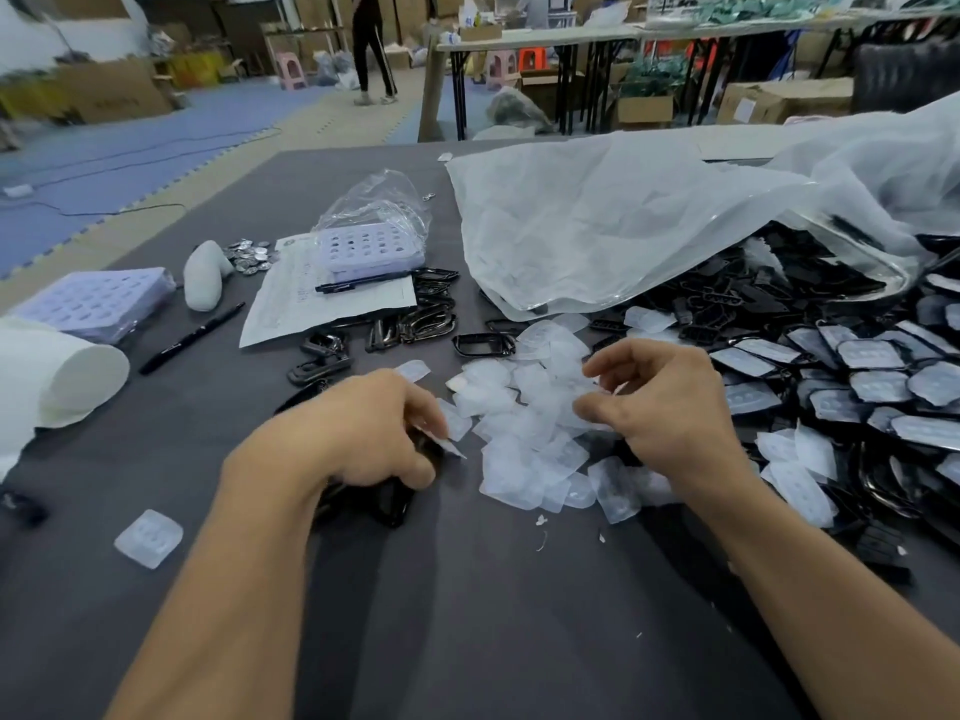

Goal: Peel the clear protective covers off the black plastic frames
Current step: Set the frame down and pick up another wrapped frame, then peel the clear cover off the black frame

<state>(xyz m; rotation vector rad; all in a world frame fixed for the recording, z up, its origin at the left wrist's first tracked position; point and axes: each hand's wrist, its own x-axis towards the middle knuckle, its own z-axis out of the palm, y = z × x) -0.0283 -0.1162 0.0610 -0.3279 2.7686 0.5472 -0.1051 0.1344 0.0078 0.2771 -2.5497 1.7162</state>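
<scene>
My left hand (358, 433) grips a black plastic frame (400, 504) against the dark table, and a clear cover (449, 439) sticks out past its fingertips. My right hand (665, 402) hovers over a heap of peeled clear covers (524, 433), fingers curled, thumb and forefinger pinching a clear film at its edge. A pile of covered black frames (841, 376) lies to the right. Bare peeled frames (415, 324) lie behind my left hand.
A large clear bag (623, 220) spills frames at the back right. Papers with a pen (332, 298), purple trays (371, 249) (96, 304), a marker (192, 337), coins (249, 257) and a white roll (57, 371) sit left. One loose cover (149, 537) lies near left.
</scene>
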